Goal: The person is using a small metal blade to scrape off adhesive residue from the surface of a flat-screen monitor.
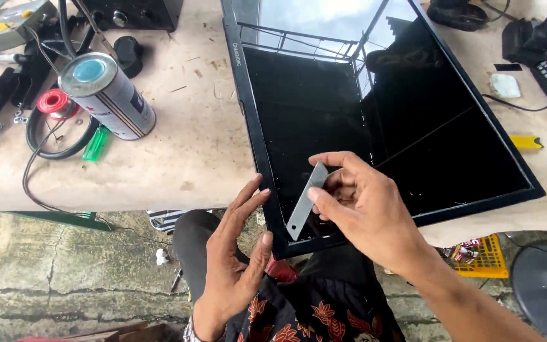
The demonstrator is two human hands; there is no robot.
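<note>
pointing down-left, blade (306, 201) in right hand (365, 212)

Even, soft daylight is cast over the scene, and only faint shadows are thrown. Bright sky and a metal frame are mirrored as glare in the black screen (375, 120); slight blur is seen on the hands

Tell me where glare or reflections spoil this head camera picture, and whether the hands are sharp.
Head view: the flat screen mirrors bright sky and roof beams across its top, washing out that part; its lower half stays plain black. The right hand, the grey blade and the left hand look fairly sharp in soft, even daylight.
</note>
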